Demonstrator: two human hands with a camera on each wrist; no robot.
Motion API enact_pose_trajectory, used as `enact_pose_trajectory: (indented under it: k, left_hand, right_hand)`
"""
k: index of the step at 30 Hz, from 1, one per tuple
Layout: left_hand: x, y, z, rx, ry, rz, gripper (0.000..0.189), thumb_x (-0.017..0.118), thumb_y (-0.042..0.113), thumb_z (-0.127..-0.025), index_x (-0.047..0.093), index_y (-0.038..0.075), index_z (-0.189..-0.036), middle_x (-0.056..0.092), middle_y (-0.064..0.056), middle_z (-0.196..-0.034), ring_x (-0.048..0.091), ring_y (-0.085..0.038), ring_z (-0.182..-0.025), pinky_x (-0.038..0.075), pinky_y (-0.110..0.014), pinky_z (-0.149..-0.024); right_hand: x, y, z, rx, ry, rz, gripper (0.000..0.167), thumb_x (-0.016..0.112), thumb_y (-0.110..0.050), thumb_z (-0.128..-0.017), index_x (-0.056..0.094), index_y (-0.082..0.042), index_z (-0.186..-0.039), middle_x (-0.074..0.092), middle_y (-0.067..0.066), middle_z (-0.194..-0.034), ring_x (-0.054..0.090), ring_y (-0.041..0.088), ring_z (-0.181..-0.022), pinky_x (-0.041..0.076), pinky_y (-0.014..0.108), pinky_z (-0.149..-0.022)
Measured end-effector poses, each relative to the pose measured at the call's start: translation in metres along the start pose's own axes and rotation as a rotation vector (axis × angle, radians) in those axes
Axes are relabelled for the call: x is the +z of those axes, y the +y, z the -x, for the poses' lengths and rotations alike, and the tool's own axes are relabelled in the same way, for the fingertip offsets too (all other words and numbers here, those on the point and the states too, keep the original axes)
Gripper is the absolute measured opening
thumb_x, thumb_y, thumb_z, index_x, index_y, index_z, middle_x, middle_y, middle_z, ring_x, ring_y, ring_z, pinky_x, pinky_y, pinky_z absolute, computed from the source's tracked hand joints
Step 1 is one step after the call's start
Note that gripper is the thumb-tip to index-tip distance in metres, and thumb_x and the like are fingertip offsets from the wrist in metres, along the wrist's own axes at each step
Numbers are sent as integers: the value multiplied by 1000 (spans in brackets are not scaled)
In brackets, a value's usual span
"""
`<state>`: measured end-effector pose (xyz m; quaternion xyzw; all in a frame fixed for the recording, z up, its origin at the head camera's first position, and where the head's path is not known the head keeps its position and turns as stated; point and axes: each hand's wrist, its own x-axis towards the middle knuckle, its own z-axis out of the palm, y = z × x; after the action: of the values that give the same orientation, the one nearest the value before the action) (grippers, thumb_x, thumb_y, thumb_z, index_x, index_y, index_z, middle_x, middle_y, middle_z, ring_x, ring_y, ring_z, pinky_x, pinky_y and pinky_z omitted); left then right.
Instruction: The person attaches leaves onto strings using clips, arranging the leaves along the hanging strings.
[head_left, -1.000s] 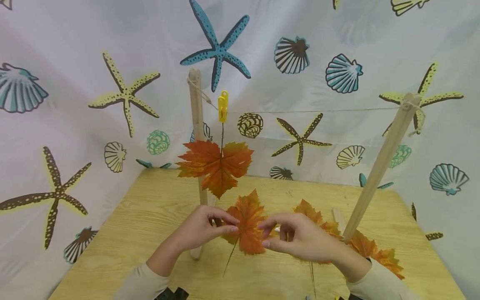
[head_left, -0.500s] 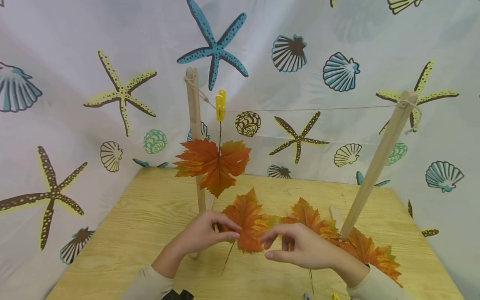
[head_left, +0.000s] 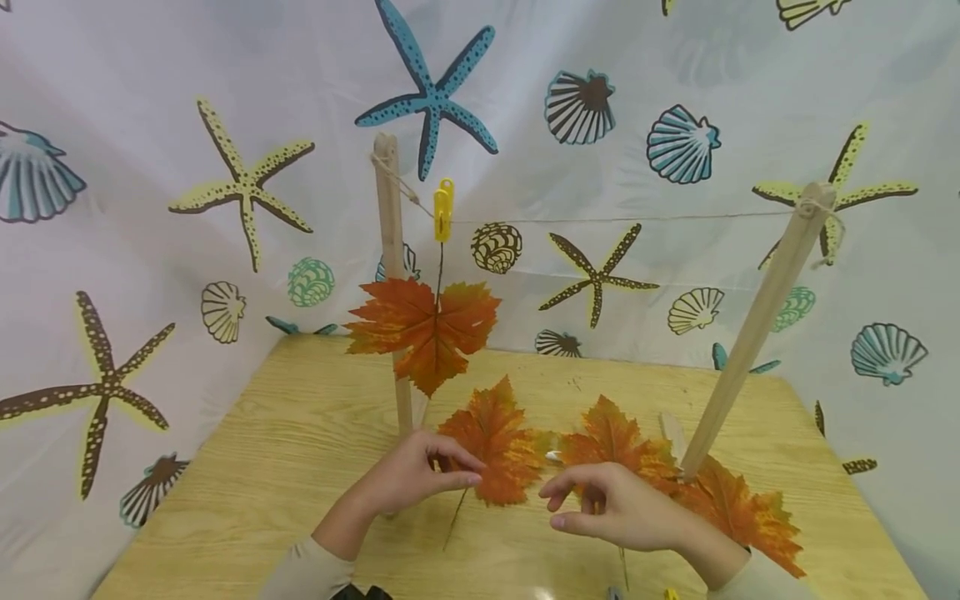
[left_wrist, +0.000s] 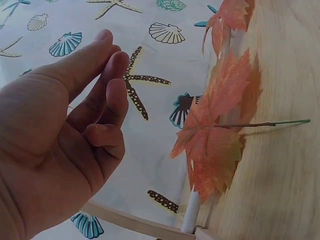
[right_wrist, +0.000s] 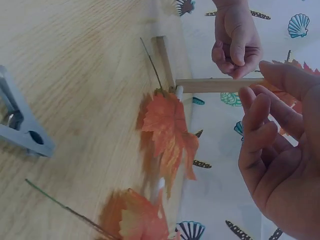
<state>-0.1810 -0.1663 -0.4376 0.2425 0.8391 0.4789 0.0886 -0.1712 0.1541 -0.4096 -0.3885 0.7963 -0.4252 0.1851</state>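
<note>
Both hands hover over the table with loosely bent fingers, holding nothing. In the head view my left hand [head_left: 423, 473] overlaps the lower left edge of an orange artificial maple leaf [head_left: 504, 446], whose stem points toward me. My right hand [head_left: 618, 510] is a little apart from it, in front of a second maple leaf [head_left: 611, 429]. A third leaf [head_left: 750, 512] lies beyond the right wrist. Higher up, another maple leaf [head_left: 431, 329] hangs by its stem from a yellow clothespin [head_left: 443, 212] on a thin string [head_left: 600, 220].
The string runs between a left wooden post [head_left: 390, 208] and a leaning right wooden post [head_left: 761, 325]. A grey clothespin [right_wrist: 27, 130] lies on the wooden table [head_left: 255, 467], with a yellow one [head_left: 671, 594] near the front edge. A shell-printed curtain [head_left: 510, 50] encloses the back and sides.
Both hands have sunk lower in the head view. The right hand has also drawn rightward, widening the gap between them. The hanging leaf has turned slightly.
</note>
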Motion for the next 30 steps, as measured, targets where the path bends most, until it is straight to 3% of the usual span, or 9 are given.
enact_pose_trajectory:
  k: [10, 14, 19, 30]
  left_hand:
    - [8, -11, 0, 3, -38, 21, 17, 74, 29, -91, 80, 18, -102, 76, 1, -95, 56, -7, -70, 47, -22, -60]
    - [9, -18, 2, -12, -37, 6, 22, 73, 29, -91, 79, 13, -105, 75, 1, -96, 58, -7, -74, 50, -24, -65]
    - [9, -28, 7, -58, -37, -7, 24, 71, 31, -93, 79, 12, -105, 75, 2, -98, 61, -8, -78, 52, -25, -70]
    - [10, -44, 10, -87, -75, 21, 24, 68, 26, -96, 78, 8, -106, 77, -9, -99, 55, -5, -66, 47, -22, -59]
  right_hand:
    - [7, 14, 12, 64, -21, -52, 27, 69, -26, -95, 69, -17, -121, 70, 1, -105, 55, -1, -64, 53, 25, -60]
    - [10, 20, 17, 61, -39, -65, 27, 69, -25, -96, 69, -16, -121, 71, 2, -105, 55, -2, -63, 52, 23, -59]
    - [13, 28, 24, 58, -75, -114, 29, 68, -21, -96, 69, -10, -123, 71, 13, -106, 54, -4, -61, 51, 21, -56]
    - [19, 50, 46, 93, -125, -219, 30, 64, -14, -98, 66, 1, -123, 69, 23, -111, 53, -4, -61, 49, 20, -55]
